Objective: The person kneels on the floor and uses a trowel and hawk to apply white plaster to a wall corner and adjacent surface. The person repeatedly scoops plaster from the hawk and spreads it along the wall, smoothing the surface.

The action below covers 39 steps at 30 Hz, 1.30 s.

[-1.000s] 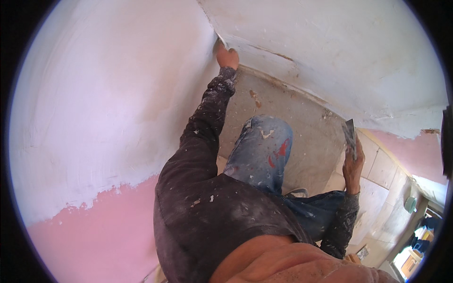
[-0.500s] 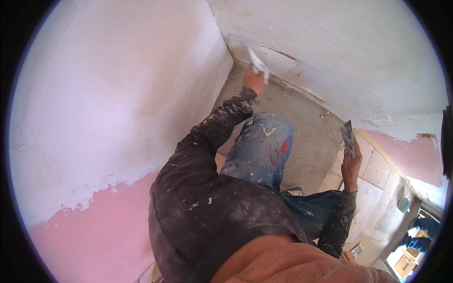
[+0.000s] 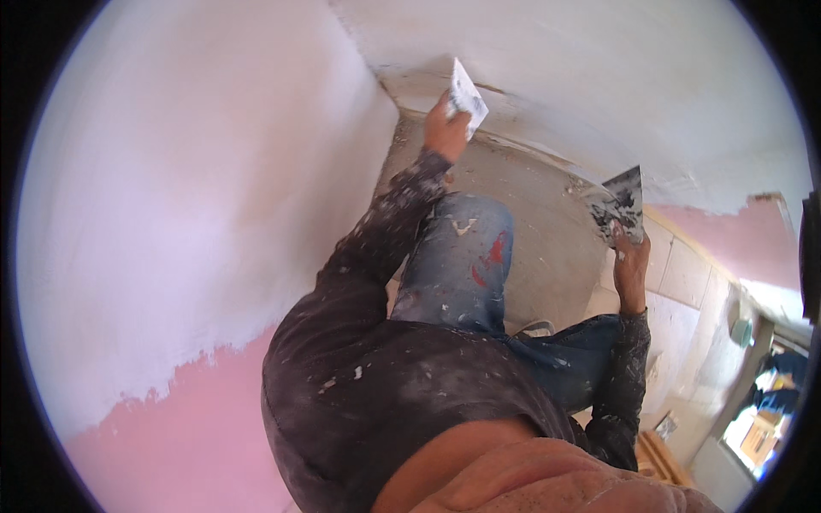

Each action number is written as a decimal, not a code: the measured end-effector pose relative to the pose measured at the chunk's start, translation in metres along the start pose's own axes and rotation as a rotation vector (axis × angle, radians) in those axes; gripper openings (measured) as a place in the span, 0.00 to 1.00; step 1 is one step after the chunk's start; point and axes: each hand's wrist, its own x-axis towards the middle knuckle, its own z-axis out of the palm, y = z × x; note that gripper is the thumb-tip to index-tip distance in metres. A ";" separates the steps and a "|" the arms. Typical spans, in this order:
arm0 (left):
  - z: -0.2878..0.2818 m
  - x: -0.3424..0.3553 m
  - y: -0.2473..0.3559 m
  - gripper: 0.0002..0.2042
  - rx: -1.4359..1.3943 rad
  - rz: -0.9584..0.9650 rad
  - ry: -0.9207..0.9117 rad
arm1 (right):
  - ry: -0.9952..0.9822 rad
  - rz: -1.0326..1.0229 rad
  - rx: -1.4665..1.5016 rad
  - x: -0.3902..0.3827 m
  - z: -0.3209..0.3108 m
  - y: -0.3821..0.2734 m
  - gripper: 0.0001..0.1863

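Head camera: Crouched low at a white-coated wall corner (image 3: pixel 396 109), two smeared blades in hand

At far left, a broad side wall (image 3: pixel 171 214), mostly white, with a pink lower section (image 3: pixel 188 436) below a ragged edge. Next to it, reaching forward in a dark, paint-spattered sleeve (image 3: pixel 351 265), bunched at the wrist. Gripping a white-smeared putty knife (image 3: pixel 466 101) in the left hand (image 3: pixel 446 132), fingers clamped on the tool, its handle hidden within the fist. Held with the blade tilted up, a little to the right of the corner and in front of the facing wall (image 3: pixel 616 85). Impossible to tell from this angle: contact or a slight gap between blade and wall.

At center, bent sharply at the knee in faded blue jeans (image 3: pixel 453 256) marked with red and pale paint, over a bare gray floor (image 3: pixel 547 248). Farther right, partly covered by the other leg, a shoe (image 3: pixel 537 328).

Holding a dark-smeared putty knife (image 3: pixel 627 201) in the right hand (image 3: pixel 631 265), fingers clamped around its lower end, one fingertip laid against the blade. Raised, with its wide edge upward, well apart from the first tool.

Beyond, pale tiles (image 3: pixel 676 282), a pink wall patch (image 3: pixel 727 239) and a small green object (image 3: pixel 742 332). At far right, a bright opening (image 3: pixel 753 436), too small for detail.
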 end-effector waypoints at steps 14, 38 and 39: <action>0.067 -0.069 0.151 0.32 -0.003 0.696 -0.990 | -0.104 0.371 1.719 0.000 -0.016 -0.023 0.10; 0.039 -0.045 0.120 0.20 -1.245 -0.608 -0.754 | 0.175 -0.478 -0.448 0.002 -0.013 -0.040 0.30; 0.034 -0.041 0.116 0.20 -1.220 -0.587 -0.670 | 0.152 -0.412 -0.531 0.007 -0.014 -0.024 0.31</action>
